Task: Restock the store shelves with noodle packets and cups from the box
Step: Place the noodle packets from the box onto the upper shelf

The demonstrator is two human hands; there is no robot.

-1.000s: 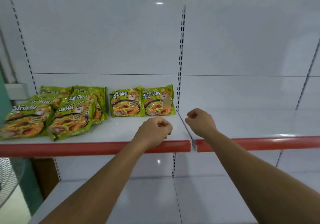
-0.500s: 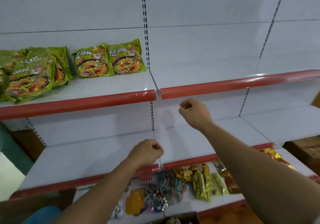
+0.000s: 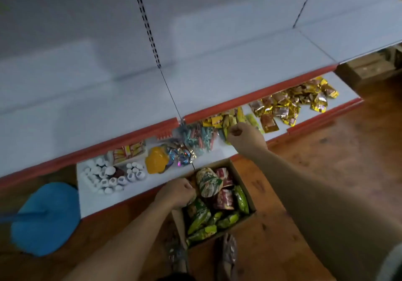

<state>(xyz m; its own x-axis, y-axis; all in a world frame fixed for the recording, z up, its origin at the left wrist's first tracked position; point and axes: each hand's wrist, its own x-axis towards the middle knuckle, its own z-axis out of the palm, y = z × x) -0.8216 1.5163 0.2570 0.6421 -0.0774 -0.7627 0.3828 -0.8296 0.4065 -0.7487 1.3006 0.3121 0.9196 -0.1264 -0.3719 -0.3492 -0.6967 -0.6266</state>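
On the wooden floor an open cardboard box stands against the bottom shelf. It holds several green noodle packets and noodle cups with green and red lids. My left hand is curled in a fist over the box's left side, just above the packets; I see nothing held in it. My right hand is also a fist, holding nothing, and hovers higher over the bottom shelf's front edge. The white shelf above, with a red front strip, is bare.
The bottom shelf carries white bottles, a yellow item, pastel clothes pegs and gold sachets. A blue round object lies on the floor at left. My feet stand just behind the box.
My view has swung down from the upper shelf with the green packets to the floor box. Both fists have dropped, the left one down to the box.
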